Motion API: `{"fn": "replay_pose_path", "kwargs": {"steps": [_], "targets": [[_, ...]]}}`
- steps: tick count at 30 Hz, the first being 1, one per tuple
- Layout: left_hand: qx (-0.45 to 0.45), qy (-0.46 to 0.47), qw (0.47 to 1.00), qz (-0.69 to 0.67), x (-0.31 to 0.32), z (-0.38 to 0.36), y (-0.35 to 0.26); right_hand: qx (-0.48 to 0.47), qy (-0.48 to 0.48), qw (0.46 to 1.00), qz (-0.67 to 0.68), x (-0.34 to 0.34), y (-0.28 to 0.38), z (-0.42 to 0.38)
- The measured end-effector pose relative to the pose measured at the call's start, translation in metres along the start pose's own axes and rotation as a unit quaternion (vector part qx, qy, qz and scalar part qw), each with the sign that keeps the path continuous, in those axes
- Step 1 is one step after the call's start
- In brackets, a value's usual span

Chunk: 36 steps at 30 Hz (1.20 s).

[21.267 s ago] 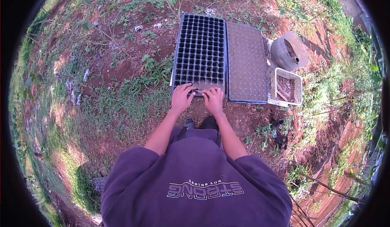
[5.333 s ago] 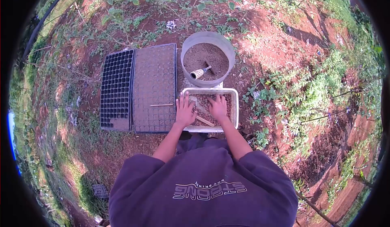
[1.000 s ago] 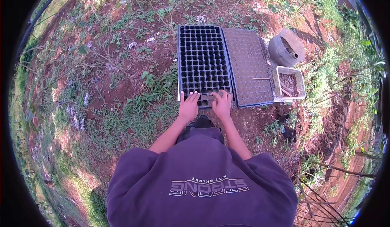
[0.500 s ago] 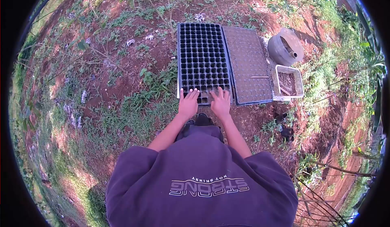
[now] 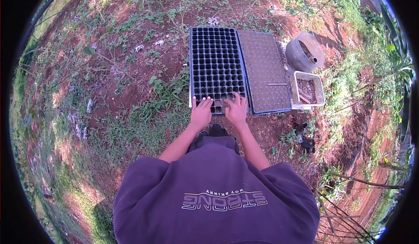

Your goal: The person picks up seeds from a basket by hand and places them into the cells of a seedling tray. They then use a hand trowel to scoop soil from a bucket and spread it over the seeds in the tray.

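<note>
A black seedling tray (image 5: 216, 62) with rows of dark, hollow cells lies on the ground in front of me. Brown soil shows in some cells at its near edge. My left hand (image 5: 201, 114) rests palm down over the near left corner, fingers stretched forward onto the cells. On the near right part of the same tray is my right hand (image 5: 236, 113), its fingers spread and touching the cells. Neither hand holds anything. What lies directly under the palms is hidden.
Beside it lies a second tray (image 5: 264, 65) filled with soil, a thin stick (image 5: 277, 84) on top. Farther right stand a white basin (image 5: 323, 92) holding soil and a grey rounded container (image 5: 296, 56). Grass, weeds and red earth surround everything; dry branches (image 5: 345, 213) lie at lower right.
The view has shifted very slightly, so the trays sit a little lower and further left. Both hands stay at the tray's near edge, with only slight finger movement.
</note>
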<state>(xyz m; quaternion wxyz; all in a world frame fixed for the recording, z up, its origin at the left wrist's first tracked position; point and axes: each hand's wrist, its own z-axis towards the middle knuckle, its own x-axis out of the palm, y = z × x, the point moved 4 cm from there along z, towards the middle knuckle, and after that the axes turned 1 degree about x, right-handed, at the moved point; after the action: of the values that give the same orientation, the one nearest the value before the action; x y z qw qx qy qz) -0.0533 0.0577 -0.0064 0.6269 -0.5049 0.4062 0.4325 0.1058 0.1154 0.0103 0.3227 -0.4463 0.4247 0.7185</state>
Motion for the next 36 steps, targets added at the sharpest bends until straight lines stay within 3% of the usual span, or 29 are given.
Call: {"fn": "replay_pose_path", "kwargs": {"steps": [10, 13, 20, 25, 36], "targets": [[-0.004, -0.017, 1.000, -0.009, 0.003, -0.001, 0.000, 0.038, 0.088, 0.991, -0.089, 0.011, 0.013, -0.001], [-0.006, -0.021, 1.000, -0.013, 0.002, -0.002, -0.001, 0.011, 0.098, 0.989, -0.108, 0.017, 0.010, 0.000], [-0.013, -0.012, 0.999, -0.027, 0.003, -0.002, -0.001, 0.018, 0.080, 0.995, -0.051, 0.006, 0.006, 0.000], [-0.014, -0.015, 0.999, -0.041, 0.002, -0.003, 0.000, 0.016, 0.004, 1.000, -0.023, -0.003, 0.002, -0.018], [-0.019, 0.006, 0.999, -0.040, 0.000, -0.002, 0.002, 0.020, 0.044, 0.997, -0.057, 0.005, 0.009, -0.014]]}}
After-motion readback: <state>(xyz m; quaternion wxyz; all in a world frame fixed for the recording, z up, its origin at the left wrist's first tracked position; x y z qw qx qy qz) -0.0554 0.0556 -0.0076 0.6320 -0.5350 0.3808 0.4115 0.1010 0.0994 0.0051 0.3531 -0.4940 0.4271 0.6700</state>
